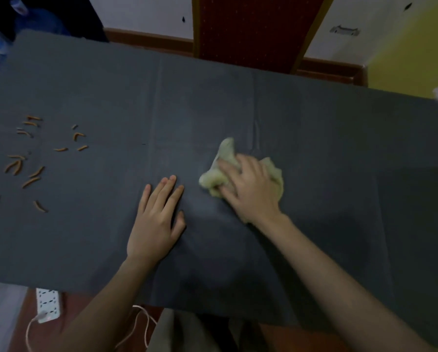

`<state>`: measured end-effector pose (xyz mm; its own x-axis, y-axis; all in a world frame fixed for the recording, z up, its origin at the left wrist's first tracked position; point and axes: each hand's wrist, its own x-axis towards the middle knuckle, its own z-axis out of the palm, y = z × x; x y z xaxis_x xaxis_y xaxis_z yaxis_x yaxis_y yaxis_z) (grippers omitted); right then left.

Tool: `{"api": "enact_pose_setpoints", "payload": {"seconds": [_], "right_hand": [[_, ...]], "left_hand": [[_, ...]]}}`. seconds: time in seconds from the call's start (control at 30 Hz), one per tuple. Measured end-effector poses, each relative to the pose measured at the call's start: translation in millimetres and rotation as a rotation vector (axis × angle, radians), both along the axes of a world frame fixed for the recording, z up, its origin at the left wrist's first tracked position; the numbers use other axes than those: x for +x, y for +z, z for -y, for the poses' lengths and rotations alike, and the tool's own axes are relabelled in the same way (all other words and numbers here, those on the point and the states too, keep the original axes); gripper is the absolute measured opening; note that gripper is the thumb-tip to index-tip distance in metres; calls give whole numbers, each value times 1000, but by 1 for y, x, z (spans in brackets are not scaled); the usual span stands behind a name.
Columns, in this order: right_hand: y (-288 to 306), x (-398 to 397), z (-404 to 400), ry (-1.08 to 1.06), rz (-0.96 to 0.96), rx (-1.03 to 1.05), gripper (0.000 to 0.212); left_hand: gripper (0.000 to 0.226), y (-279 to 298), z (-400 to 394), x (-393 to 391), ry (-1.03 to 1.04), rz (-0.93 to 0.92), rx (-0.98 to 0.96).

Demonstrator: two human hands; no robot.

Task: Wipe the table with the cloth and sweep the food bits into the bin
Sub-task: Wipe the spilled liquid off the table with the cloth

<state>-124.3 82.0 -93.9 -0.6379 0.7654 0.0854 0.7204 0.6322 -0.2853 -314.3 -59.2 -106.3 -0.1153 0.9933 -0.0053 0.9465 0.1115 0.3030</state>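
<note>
A dark grey table [314, 123] fills most of the view. My right hand [248, 186] presses down on a crumpled pale yellow cloth [226, 153] near the table's middle, with fingers curled over it. My left hand [157, 214] lies flat on the table just left of the cloth, fingers together, holding nothing. Several orange food bits [32, 158] are scattered over the left part of the table, well away from both hands. No bin is in view.
A white power strip [46, 304] with a plugged cable lies on the floor below the table's near left edge. A blue water bottle [35, 19] stands beyond the far left corner. A red chair back [250, 29] stands behind the far edge.
</note>
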Motion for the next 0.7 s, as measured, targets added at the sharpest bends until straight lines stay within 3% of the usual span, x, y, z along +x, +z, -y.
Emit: {"api": "enact_pose_setpoints", "payload": {"seconds": [0.2,0.27,0.37,0.47,0.53,0.7], "right_hand": [[2,133,49,222,71,-66,66],[2,196,33,100,140,-52,69],[10,251,3,-330,168,-28,62],[7,230,-25,-757,130,41,50],[5,188,-52,-860,97,67,45],[-4,55,-95,-556,-10,73,43]], "left_hand": [[53,3,-1,2,3,23,10],[53,3,-1,3,8,29,10],[53,4,-1,4,15,35,14],[53,4,-2,4,15,30,10],[54,4,-1,4,15,27,1],[54,4,-1,4,18,17,-10]]}}
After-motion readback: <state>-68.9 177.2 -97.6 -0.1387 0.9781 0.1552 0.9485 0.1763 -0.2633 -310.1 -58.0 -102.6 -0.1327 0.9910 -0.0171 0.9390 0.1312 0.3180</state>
